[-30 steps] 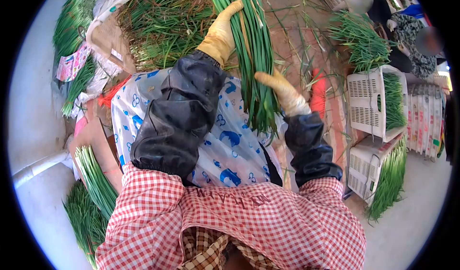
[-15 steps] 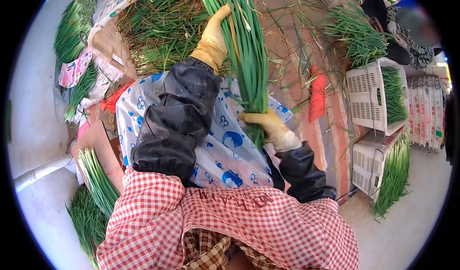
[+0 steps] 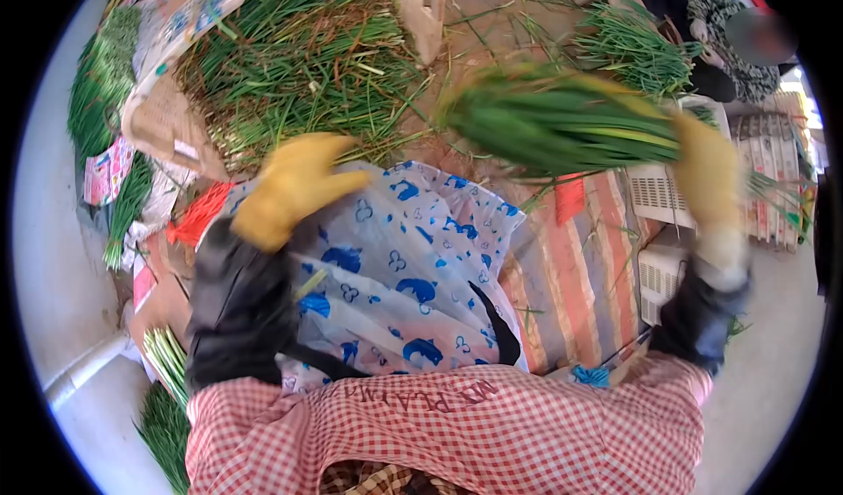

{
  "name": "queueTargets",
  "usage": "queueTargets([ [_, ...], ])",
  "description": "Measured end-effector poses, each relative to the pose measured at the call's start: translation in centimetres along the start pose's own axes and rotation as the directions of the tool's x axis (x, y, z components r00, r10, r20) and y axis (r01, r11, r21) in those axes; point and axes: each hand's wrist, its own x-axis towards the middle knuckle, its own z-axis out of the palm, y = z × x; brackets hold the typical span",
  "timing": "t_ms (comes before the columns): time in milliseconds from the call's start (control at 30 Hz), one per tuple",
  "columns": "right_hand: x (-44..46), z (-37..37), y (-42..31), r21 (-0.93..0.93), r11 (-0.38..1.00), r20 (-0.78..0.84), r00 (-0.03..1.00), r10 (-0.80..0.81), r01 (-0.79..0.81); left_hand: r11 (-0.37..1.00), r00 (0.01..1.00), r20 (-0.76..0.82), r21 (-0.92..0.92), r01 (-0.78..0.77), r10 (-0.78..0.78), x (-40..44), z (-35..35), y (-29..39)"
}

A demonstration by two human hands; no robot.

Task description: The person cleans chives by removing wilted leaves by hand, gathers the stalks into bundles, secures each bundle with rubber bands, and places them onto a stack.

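A blurred bunch of long green stalks (image 3: 562, 122) stretches sideways in the upper right, its right end in my right hand (image 3: 709, 174), which wears a yellow glove and is wrapped round it. My left hand (image 3: 294, 187), also in a yellow glove, has thumb and fingers apart and holds nothing. It is over the near edge of a large crate (image 3: 167, 135) filled with loose green stalks (image 3: 307, 65). A white plastic apron (image 3: 404, 267) with blue dolphins covers my lap.
White crates (image 3: 659, 192) stand at the right, near another pile of stalks (image 3: 632, 47) and a seated person (image 3: 733, 51). A red bundle (image 3: 200, 214) lies at the left. Striped sheeting (image 3: 571, 275) covers the floor at the right.
My left hand has let go of the bunch and moved down and left. My right hand has swung up and right with it, turning the bunch from upright to sideways.
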Motion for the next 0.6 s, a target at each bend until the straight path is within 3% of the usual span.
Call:
queueTargets([
  [33, 2.1, 4.0, -3.3, -0.103, 0.993, 0.225, 0.970, 0.088, -0.066, 0.993, 0.972, -0.214, 0.052, 0.111, -0.097, -2.1, -0.7, -1.4],
  [67, 3.2, 11.8, -5.5, -0.178, 0.983, 0.431, 0.896, 0.108, -0.032, 0.958, 0.926, -0.264, 0.031, 0.286, -0.268, -4.1, -2.0, -1.7],
  [100, 2.7, 16.3, -8.9, -0.181, 0.980, 0.505, 0.863, 0.016, 0.088, 0.935, 0.903, -0.253, -0.022, 0.353, -0.347, -6.3, -2.6, -3.1],
  [133, 2.5, 20.7, -10.2, -0.062, 0.993, 0.617, 0.786, -0.042, 0.103, 0.835, 0.848, -0.117, -0.284, 0.471, -0.518, -8.0, -3.5, -3.7],
  [167, 3.4, 21.6, -9.5, -0.045, 0.991, 0.727, 0.685, -0.052, 0.122, 0.690, 0.783, -0.078, -0.532, 0.491, -0.618, -10.1, -2.9, -4.8],
  [200, 4.8, 19.1, -9.4, -0.080, 0.992, 0.732, 0.681, -0.006, 0.095, 0.760, 0.837, -0.028, -0.437, 0.481, -0.546, -12.2, -2.8, -6.3],
  [233, 5.2, 18.9, -8.6, -0.085, 0.996, 0.713, 0.700, 0.051, 0.014, 0.965, 0.882, -0.399, -0.179, 0.192, -0.250, -16.2, 0.7, -8.2],
  [300, 5.7, 19.8, -5.7, -0.042, 0.999, 0.699, 0.714, 0.029, 0.000, 0.727, 0.578, -0.501, -0.636, 0.258, -0.644, -19.6, 6.3, -11.9],
  [333, 6.3, 19.8, -4.5, -0.023, 0.999, 0.726, 0.688, -0.002, 0.028, 0.726, 0.580, -0.498, -0.637, 0.259, -0.644, -19.9, 7.6, -12.8],
  [400, 8.0, 19.0, -4.1, -0.051, 0.999, 0.765, 0.643, 0.028, 0.018, 0.527, 0.328, -0.459, -0.836, 0.156, -0.826, -18.3, 8.2, -13.2],
  [467, 8.8, 18.3, -4.0, -0.056, 0.998, 0.794, 0.606, 0.044, 0.002, 0.476, 0.366, -0.381, -0.851, 0.219, -0.849, -16.8, 7.1, -11.9],
  [500, 9.1, 18.5, -4.2, -0.052, 0.999, 0.791, 0.611, 0.044, -0.004, 0.431, 0.394, -0.302, -0.853, 0.294, -0.868, -15.5, 5.7, -10.5],
  [533, 9.0, 18.8, -4.2, -0.041, 0.999, 0.791, 0.612, 0.030, 0.004, 0.590, 0.438, -0.422, -0.710, 0.384, -0.794, -14.2, 4.2, -9.4],
  [567, 9.1, 19.0, -4.0, -0.038, 0.999, 0.786, 0.617, 0.025, 0.008, 0.722, 0.495, -0.526, -0.491, 0.488, -0.692, -14.5, 3.6, -10.9],
  [600, 9.0, 19.0, -3.7, -0.014, 1.000, 0.765, 0.644, 0.003, 0.011, 0.773, 0.641, -0.534, -0.037, 0.634, -0.551, -15.6, 1.2, -12.7],
])
